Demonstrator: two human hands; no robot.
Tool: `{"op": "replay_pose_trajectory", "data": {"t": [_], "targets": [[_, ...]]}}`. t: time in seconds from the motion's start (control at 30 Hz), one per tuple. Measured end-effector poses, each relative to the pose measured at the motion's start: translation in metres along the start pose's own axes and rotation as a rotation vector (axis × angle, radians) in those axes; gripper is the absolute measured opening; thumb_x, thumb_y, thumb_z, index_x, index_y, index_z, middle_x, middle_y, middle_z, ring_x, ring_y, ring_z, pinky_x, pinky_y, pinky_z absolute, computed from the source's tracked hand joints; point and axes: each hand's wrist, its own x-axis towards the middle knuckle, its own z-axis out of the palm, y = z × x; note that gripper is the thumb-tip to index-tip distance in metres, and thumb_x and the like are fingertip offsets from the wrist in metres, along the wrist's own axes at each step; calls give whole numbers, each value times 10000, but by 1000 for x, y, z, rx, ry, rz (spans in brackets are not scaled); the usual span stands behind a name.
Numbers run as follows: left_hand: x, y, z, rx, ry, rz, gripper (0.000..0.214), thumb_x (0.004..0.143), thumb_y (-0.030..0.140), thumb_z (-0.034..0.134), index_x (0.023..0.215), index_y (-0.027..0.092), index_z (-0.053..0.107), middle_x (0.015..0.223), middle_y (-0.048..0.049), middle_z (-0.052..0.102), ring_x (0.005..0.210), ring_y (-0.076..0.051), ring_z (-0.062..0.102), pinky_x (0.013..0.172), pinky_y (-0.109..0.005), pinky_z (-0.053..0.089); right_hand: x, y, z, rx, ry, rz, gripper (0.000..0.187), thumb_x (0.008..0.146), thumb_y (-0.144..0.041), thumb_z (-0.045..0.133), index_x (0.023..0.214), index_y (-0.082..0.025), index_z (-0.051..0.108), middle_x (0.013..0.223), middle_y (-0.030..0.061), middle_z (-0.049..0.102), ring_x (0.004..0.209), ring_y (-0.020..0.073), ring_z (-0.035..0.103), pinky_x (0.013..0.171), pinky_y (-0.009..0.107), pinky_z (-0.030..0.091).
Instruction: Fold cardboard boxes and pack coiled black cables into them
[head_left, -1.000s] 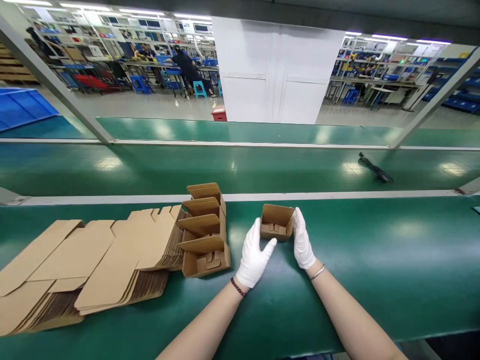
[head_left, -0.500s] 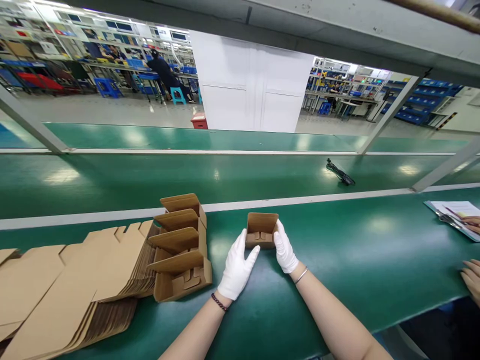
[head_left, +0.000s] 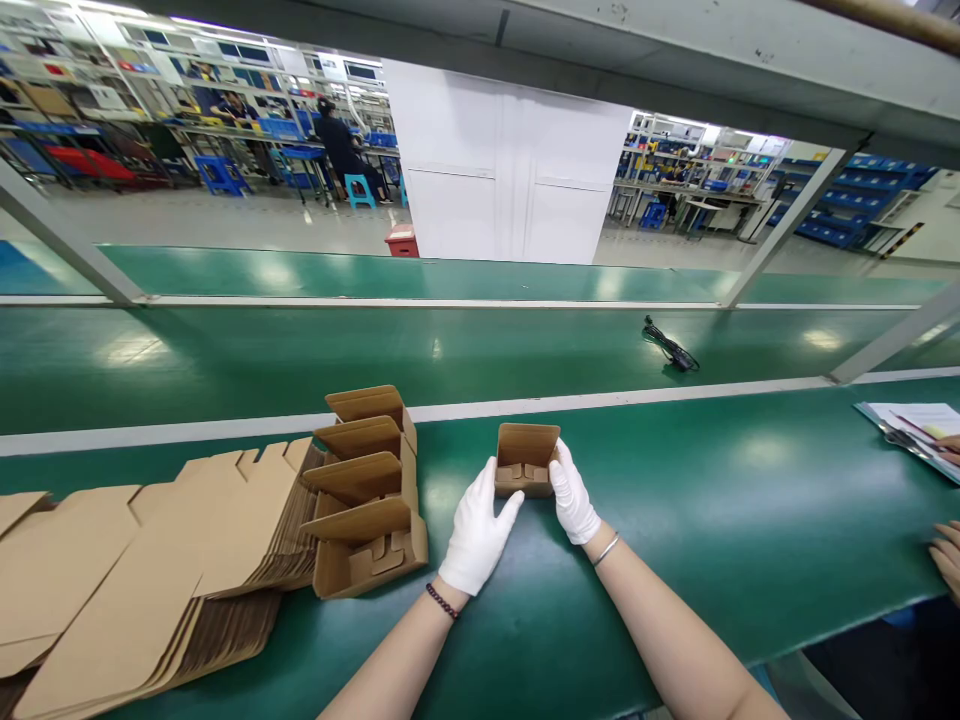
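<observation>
A small brown cardboard box [head_left: 527, 445] stands on the green bench in front of me, its top open and the interlocked bottom flaps showing inside. My left hand [head_left: 478, 530], in a white glove, grips its left side, thumb toward the near wall. On the opposite side my right hand [head_left: 575, 497], also gloved, presses against the wall, its fingers partly hidden behind the box. Left of my hands stands a row of several folded open boxes [head_left: 367, 572]. Beyond that row lie stacks of flat cardboard blanks [head_left: 161, 560].
A black cable bundle [head_left: 671, 345] lies on the conveyor belt [head_left: 480, 350] behind the white rail [head_left: 600, 402]. At the right edge are a clipboard with paper [head_left: 911, 430] and another person's hands [head_left: 949, 555]. Metal posts [head_left: 787, 225] hold a shelf beam overhead.
My hands stay on the box, which has hardly moved. The cable bundle has shifted slightly left along the belt. The view has turned a little.
</observation>
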Motion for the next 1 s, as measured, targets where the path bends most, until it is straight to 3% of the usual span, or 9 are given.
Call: {"op": "replay_pose_trajectory", "data": {"t": [1.0], "targets": [[0,3,-4,-18,-12,-50,594,911,475,446,1404,149,388,1388,-158,519,1297,-283,481,1084,-490,396,0,-5,0,-56,-14,60,559,939,-545,364,1386,-212,406,1376,95,530,1278,252,489,1104,423,367]]}}
